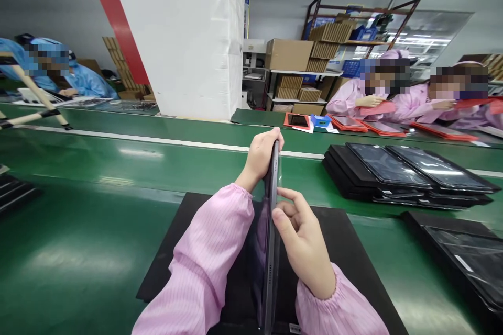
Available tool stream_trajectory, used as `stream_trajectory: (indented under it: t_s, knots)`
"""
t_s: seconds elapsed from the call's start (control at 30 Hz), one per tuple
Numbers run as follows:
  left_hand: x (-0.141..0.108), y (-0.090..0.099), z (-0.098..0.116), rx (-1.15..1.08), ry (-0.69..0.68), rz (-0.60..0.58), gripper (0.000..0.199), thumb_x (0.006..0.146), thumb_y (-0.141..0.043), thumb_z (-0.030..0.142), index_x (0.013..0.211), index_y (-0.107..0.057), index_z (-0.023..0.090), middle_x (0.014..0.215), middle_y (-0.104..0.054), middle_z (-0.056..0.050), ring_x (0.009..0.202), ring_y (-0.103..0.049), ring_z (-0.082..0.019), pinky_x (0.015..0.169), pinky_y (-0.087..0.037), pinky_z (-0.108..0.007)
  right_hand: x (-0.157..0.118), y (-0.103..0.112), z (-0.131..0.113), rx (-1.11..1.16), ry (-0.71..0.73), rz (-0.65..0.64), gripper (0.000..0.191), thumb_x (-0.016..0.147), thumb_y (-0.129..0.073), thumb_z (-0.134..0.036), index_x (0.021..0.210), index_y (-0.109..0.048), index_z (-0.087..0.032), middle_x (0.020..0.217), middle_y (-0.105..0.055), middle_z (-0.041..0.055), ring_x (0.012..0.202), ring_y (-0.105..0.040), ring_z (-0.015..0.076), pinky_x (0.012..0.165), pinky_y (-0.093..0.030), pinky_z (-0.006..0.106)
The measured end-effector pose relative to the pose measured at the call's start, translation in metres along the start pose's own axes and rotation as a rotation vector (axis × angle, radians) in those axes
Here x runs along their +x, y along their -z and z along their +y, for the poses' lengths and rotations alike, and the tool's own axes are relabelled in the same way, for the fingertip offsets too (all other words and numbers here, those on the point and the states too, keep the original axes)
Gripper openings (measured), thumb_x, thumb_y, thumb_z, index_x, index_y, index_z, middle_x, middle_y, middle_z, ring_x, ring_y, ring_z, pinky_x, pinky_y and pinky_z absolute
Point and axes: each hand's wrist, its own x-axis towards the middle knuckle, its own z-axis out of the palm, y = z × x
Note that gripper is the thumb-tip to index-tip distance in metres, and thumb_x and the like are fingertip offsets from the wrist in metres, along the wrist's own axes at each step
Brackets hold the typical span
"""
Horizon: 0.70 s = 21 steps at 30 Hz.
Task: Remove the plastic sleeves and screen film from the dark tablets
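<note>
The slim dark tablet [271,241] is held edge-on above a flat black pad [336,235], so its faces are barely made out; its near end is cut off below. Its far end is clasped in the grip of the left hand [260,153]. The right hand [305,238] is curled beside its edge; whether anything is pinched cannot be told. Gathered pink cuffs [242,198] and a glossy green surface [90,251] are seen.

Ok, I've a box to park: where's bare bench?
The widest patch of green bench lies between the black sheet and dark stack far left. A narrow strip separates the sheet from the lower right stack. Crowded: the upper right tablets, and over the sheet, around the left hand and right hand.
</note>
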Motion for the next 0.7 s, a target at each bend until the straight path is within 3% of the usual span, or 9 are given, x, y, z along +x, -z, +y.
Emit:
stream_trajectory:
  t_s: [0.37, 0.57, 0.7]
  knots:
    - [0.0003, 0.0039, 0.0022, 0.014, 0.064, 0.066, 0.062, 0.1, -0.04, 0.059, 0.053, -0.047, 0.02, 0.05, -0.042, 0.001, 0.049, -0.038, -0.012, 0.054, -0.034, -0.028, -0.0033, -0.0022, 0.007, 0.098, -0.041, -0.024, 0.019, 0.102, -0.052, -0.039, 0.11, -0.053, -0.022, 0.066, -0.058, -0.0039, 0.052, -0.057, 0.0112, 0.046, -0.046, 0.02]
    - [-0.0009, 0.0009, -0.0031, 0.016, 0.068, 0.092, 0.06, 0.1, -0.042, 0.059, 0.056, -0.051, 0.02, 0.052, -0.044, 0.001, 0.05, -0.04, -0.012, 0.054, -0.033, -0.028, -0.0021, -0.0013, 0.007, 0.092, -0.071, 0.006, 0.018, 0.102, -0.051, -0.04, 0.108, -0.052, -0.022, 0.062, -0.05, -0.0063, 0.045, -0.045, 0.0092, 0.042, -0.041, 0.02]
    - [-0.0018, 0.0008, -0.0006, 0.035, 0.055, 0.09, 0.06, 0.1, -0.041, 0.059, 0.055, -0.05, 0.02, 0.052, -0.044, 0.001, 0.05, -0.039, -0.012, 0.054, -0.033, -0.028, -0.0035, -0.0017, 0.0056, 0.091, -0.078, 0.005, 0.018, 0.102, -0.051, -0.039, 0.11, -0.053, -0.023, 0.064, -0.05, -0.006, 0.046, -0.045, 0.0093, 0.042, -0.041, 0.02]
